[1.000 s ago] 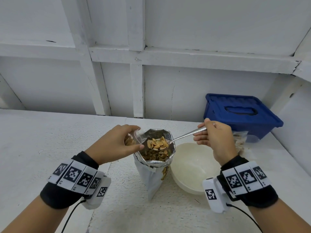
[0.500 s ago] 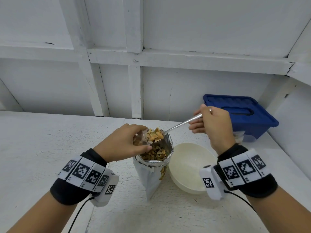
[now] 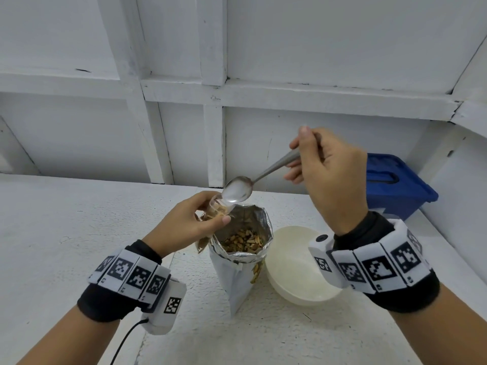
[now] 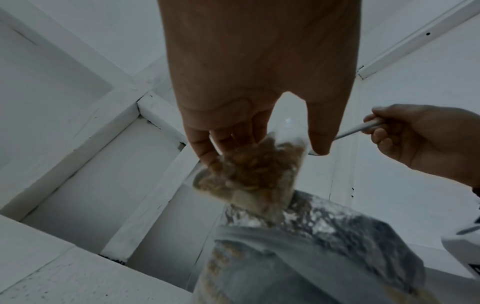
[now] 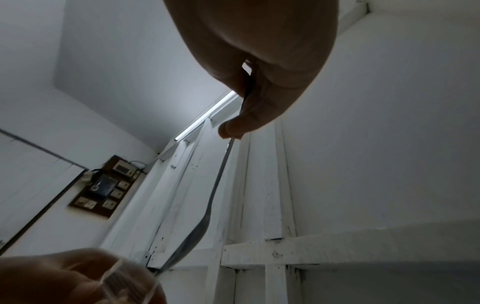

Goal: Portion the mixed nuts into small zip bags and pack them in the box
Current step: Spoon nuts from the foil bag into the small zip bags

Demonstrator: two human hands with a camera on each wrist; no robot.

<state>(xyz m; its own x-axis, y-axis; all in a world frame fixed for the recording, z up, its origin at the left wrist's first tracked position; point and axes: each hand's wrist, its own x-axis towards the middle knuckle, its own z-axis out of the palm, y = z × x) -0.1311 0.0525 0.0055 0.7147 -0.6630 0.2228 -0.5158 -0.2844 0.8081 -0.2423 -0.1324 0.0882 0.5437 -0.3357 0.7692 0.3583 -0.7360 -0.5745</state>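
The spoon [image 3: 238, 189] in the right hand [image 3: 330, 177] was plain silver, its bowl shining pale grey. Just below it, the small bag [image 3: 217, 208] pinched by the left hand [image 3: 189, 223] was clear, showing tan and brown nuts [image 4: 249, 170] through it. Beside that hand the pouch [image 3: 241, 262] was crinkled silver inside and light grey outside, with brown and golden nuts within. Under the right wrist the bowl [image 3: 297, 275] was cream. Beyond the right hand the box [image 3: 395, 189] was deep blue. Both wrists wore black cuffs [image 3: 105, 304] with white bands [image 3: 131, 276] of black-and-white square codes. The desk [image 3: 66, 233] was speckled white, the wall [image 3: 290, 48] plain white.
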